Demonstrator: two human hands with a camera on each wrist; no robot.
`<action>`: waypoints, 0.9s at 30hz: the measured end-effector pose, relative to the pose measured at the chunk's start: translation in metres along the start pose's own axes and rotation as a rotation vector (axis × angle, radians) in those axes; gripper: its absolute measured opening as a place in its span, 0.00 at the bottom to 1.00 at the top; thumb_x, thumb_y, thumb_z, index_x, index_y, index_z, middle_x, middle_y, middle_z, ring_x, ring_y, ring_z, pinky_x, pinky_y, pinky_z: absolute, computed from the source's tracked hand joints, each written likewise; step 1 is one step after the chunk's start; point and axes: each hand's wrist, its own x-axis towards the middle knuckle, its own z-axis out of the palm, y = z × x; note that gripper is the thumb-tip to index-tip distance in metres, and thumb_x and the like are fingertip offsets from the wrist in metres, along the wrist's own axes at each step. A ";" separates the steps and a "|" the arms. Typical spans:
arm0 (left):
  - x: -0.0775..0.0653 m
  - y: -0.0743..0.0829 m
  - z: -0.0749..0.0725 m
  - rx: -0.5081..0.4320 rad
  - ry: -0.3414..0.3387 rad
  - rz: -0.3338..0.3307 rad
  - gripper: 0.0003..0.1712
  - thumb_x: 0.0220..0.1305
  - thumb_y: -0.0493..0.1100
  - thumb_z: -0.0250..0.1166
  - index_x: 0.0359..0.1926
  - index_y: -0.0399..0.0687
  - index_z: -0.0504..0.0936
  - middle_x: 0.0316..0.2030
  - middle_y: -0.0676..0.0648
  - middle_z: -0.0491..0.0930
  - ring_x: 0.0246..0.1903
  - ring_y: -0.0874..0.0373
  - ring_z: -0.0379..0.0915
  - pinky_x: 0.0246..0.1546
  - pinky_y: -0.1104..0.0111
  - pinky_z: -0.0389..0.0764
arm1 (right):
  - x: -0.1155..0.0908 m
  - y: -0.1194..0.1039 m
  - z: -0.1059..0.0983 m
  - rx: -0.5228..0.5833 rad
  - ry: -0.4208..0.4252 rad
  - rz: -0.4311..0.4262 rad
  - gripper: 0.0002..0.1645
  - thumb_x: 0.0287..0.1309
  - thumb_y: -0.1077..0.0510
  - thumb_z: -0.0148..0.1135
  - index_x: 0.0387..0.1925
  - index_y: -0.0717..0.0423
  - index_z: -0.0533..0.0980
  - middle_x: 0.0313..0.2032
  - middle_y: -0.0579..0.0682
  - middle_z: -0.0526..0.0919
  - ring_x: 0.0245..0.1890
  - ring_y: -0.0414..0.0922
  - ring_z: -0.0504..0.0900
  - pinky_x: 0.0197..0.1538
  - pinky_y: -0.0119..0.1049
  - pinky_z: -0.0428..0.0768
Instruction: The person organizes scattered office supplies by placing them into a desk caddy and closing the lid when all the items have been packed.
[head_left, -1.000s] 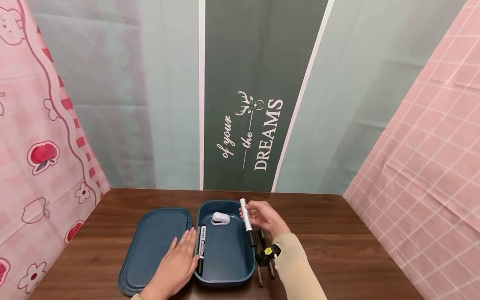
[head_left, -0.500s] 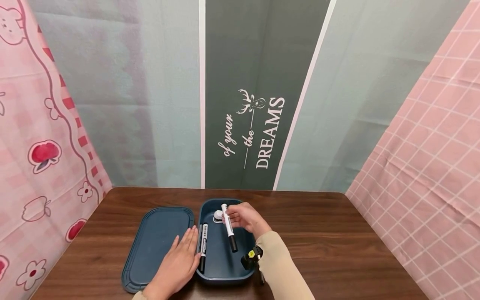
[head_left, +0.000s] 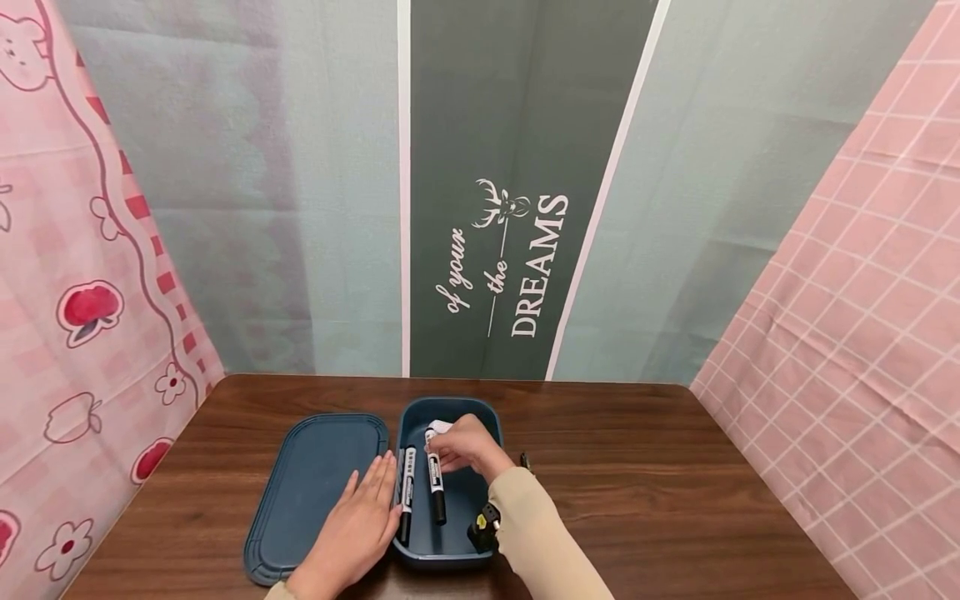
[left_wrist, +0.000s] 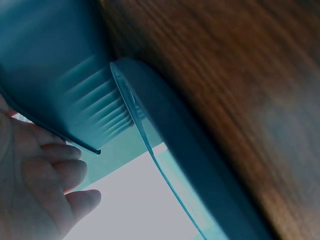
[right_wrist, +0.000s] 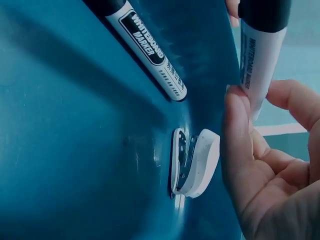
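Note:
My right hand (head_left: 467, 443) pinches a white whiteboard marker (head_left: 436, 479) with a black cap between thumb and fingers, over the blue box (head_left: 420, 537). In the right wrist view this held marker (right_wrist: 260, 60) stands apart from the box floor. A second whiteboard marker (head_left: 407, 492) lies along the box's left wall. A small white stapler (right_wrist: 202, 162) sits on the box floor near the far end, partly hidden by my right hand in the head view. My left hand (head_left: 356, 521) rests with extended fingers against the box's left rim.
The blue lid (head_left: 315, 492) lies on the wooden table (head_left: 637, 500) left of the box. A dark pen tip (head_left: 525, 460) shows beside the right sleeve, its remainder hidden. Curtains (head_left: 360, 208) hang behind the table.
The right hand has carried the marker leftward from the box's right rim, then lower over its inside, near the other marker. The left hand stays at the rim.

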 end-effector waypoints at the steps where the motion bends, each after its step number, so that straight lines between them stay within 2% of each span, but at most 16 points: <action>1: 0.000 0.000 0.000 0.000 -0.003 -0.001 0.33 0.68 0.47 0.54 0.67 0.31 0.61 0.67 0.37 0.59 0.67 0.46 0.54 0.63 0.47 0.57 | 0.000 -0.001 0.001 -0.014 0.006 0.002 0.08 0.45 0.64 0.67 0.21 0.68 0.80 0.16 0.50 0.79 0.13 0.39 0.78 0.28 0.40 0.83; 6: 0.001 0.000 0.000 -0.006 -0.014 -0.005 0.33 0.68 0.47 0.55 0.67 0.31 0.61 0.67 0.37 0.59 0.67 0.45 0.54 0.63 0.46 0.57 | -0.001 -0.005 0.008 -0.156 0.059 -0.036 0.10 0.44 0.64 0.71 0.17 0.65 0.78 0.14 0.51 0.79 0.12 0.39 0.78 0.22 0.35 0.81; 10: 0.001 -0.001 0.001 -0.002 -0.018 -0.007 0.33 0.68 0.47 0.54 0.67 0.31 0.61 0.68 0.37 0.59 0.67 0.46 0.53 0.63 0.46 0.57 | 0.000 -0.006 0.014 -0.323 0.121 -0.075 0.11 0.44 0.63 0.74 0.18 0.64 0.78 0.14 0.51 0.78 0.13 0.41 0.80 0.20 0.32 0.80; 13: 0.001 -0.001 0.001 0.003 -0.019 -0.007 0.33 0.68 0.48 0.54 0.67 0.31 0.61 0.68 0.37 0.59 0.68 0.46 0.53 0.63 0.46 0.57 | 0.002 -0.005 0.020 -0.393 0.142 -0.065 0.12 0.44 0.63 0.74 0.19 0.65 0.78 0.13 0.51 0.77 0.13 0.42 0.80 0.19 0.32 0.79; 19: 0.001 -0.001 0.001 -0.007 -0.002 0.009 0.33 0.68 0.47 0.54 0.67 0.30 0.62 0.67 0.37 0.59 0.67 0.45 0.53 0.63 0.46 0.57 | 0.005 -0.001 0.032 -0.458 0.161 -0.058 0.12 0.44 0.64 0.74 0.20 0.65 0.77 0.10 0.50 0.76 0.10 0.42 0.79 0.16 0.30 0.77; 27: 0.001 -0.002 0.000 -0.006 0.004 0.004 0.33 0.68 0.47 0.54 0.67 0.31 0.62 0.67 0.37 0.59 0.67 0.46 0.53 0.63 0.47 0.57 | 0.004 0.001 0.039 -0.434 0.166 -0.067 0.11 0.42 0.67 0.74 0.23 0.67 0.76 0.12 0.52 0.76 0.11 0.44 0.79 0.16 0.33 0.78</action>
